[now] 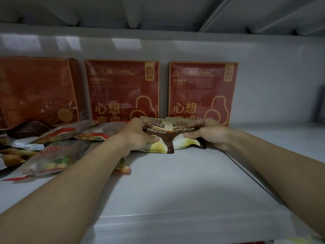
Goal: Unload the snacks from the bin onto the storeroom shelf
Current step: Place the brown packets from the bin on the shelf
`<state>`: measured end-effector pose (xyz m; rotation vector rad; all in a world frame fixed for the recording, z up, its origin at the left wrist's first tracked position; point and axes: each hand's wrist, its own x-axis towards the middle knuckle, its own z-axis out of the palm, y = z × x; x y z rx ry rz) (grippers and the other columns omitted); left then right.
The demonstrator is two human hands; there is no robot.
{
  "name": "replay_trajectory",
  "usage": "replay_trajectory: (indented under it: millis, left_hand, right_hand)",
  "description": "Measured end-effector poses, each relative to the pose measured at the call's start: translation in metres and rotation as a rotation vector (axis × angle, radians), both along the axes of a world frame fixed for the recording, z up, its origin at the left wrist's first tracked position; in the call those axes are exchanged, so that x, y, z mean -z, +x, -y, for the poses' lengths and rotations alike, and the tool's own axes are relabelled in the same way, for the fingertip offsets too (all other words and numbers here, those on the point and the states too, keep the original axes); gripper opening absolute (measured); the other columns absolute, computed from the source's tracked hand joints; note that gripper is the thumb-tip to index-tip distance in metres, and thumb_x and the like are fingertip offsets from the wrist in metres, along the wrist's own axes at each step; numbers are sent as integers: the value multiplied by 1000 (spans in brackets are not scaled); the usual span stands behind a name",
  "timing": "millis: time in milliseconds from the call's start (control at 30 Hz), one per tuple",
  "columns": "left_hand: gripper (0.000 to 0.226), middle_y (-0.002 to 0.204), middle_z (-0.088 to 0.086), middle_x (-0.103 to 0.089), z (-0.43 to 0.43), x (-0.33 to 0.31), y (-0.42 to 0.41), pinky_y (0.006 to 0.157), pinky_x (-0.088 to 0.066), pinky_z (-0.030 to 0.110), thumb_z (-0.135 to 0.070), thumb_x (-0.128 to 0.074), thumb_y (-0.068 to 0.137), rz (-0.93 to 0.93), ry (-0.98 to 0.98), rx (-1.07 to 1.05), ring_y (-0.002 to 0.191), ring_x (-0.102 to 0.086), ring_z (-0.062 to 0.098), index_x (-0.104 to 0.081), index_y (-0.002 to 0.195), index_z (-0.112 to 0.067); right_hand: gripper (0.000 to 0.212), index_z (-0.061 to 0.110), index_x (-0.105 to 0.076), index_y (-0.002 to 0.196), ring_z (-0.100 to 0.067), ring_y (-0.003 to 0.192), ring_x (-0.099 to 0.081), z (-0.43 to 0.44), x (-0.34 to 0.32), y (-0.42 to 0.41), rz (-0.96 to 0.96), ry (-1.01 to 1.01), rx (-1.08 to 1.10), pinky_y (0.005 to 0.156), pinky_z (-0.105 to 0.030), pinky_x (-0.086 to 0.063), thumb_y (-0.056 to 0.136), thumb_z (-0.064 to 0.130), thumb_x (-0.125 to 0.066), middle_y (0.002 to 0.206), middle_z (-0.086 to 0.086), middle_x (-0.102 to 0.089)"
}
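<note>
Hands work side by side at the centre of the frame, each on its own snack pouch. The left hand (139,136) grips the left pouch (157,146), fingers curled over its top edge and thumb pressed on the front. The right hand (209,136) pinches the right pouch (182,144) the same way. The pouches overlap slightly at their inner edges and sit low on the shelf (175,182), just in front of the red boxes (123,88) that stand against the back wall. They are probably being squared up as a pair beside the loose snack bags (58,152) heaped at the left of the frame, which keeps like with like.

Whether the pouches already rest on the shelf or hang just above it cannot be told, since the hands cover their outer edges. The bin is out of view. A sliver of bright packaging (299,241) in the bottom right corner may belong to it, but too little shows. The leftmost red box is cut off by the frame edge, and dim light blurs the pouch print.
</note>
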<state>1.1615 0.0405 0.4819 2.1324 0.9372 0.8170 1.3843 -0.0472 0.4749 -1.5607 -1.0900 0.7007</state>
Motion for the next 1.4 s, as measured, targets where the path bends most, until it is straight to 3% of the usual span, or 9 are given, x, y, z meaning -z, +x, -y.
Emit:
replay_trajectory:
  millis: [200, 300, 400, 567, 833, 967, 1067, 1267, 1400]
  left_hand:
    - [41, 101, 0, -66, -4, 1, 1, 99, -48, 32, -20, -82, 80, -48, 19, -33, 105, -61, 20, -63, 117, -15]
    - [27, 95, -2, -70, -3, 1, 1, 95, -48, 28, -19, -81, 81, -58, 31, -30, 100, -63, 15, -70, 106, -17]
    - [29, 96, -2, -72, -3, 0, 1, 95, -49, 28, -23, -81, 81, -63, 40, -48, 99, -64, 14, -72, 109, -19]
    - [19, 94, 5, -72, 0, 1, 1, 91, -52, 36, -29, -78, 84, -94, 54, -96, 93, -66, 18, -71, 97, -17]
    - [44, 106, -3, -60, 2, -1, 2, 85, -44, 29, -38, -71, 88, -195, 137, -130, 101, -55, 15, -61, 124, -14]
    - [44, 119, 4, -63, 8, -5, 3, 91, -47, 34, -41, -68, 90, -304, 262, -142, 110, -55, 23, -63, 124, -15]
    - [32, 113, 7, -67, 19, -9, 3, 79, -41, 28, -35, -65, 92, -330, 379, -115, 104, -56, 22, -67, 117, -14]
    - [54, 136, 10, -58, 55, -23, -7, 100, -46, 43, -51, -51, 96, -474, 625, -153, 126, -50, 32, -54, 138, -17]
    - [54, 151, 7, -44, 88, -24, -16, 106, -37, 40, -49, -44, 100, -525, 760, -136, 139, -38, 28, -47, 144, -18]
  right_hand:
    - [44, 5, -65, 118, -27, 103, -70, 3, -4, 1, -52, -44, -51, 89, -36, -57, 77, -1, -79, 111, -17, -72]
    - [44, 5, -65, 118, -27, 106, -68, 4, -5, 2, -15, -67, -41, 95, -38, -55, 77, 2, -80, 113, -16, -70]
    - [45, 4, -64, 123, -25, 110, -66, 7, -6, 1, 28, -89, -40, 99, -36, -53, 80, 6, -79, 118, -14, -68]
    - [18, 10, -74, 104, -24, 113, -63, 8, -6, -1, 150, -94, -17, 106, -36, -48, 86, 11, -75, 118, -11, -68]
    - [19, 12, -74, 105, -19, 107, -62, 11, -7, -6, 233, -97, 53, 97, -28, -50, 86, 17, -76, 113, -5, -68]
    - [29, 14, -70, 111, -19, 113, -59, 12, -9, -10, 494, -65, 163, 99, -29, -45, 87, 30, -75, 117, -1, -67]
    - [53, 14, -57, 136, -23, 131, -50, 19, -13, -23, 769, -23, 159, 106, -30, -39, 92, 41, -67, 139, -3, -57]
    - [59, 17, -42, 148, -35, 133, -46, 51, -25, -59, 1159, -120, 137, 105, -42, -39, 100, 52, -45, 143, -11, -54]
    - [64, 18, -34, 152, -31, 143, -30, 80, -22, -69, 1337, -154, 174, 116, -48, -25, 102, 57, -29, 153, -11, -41]
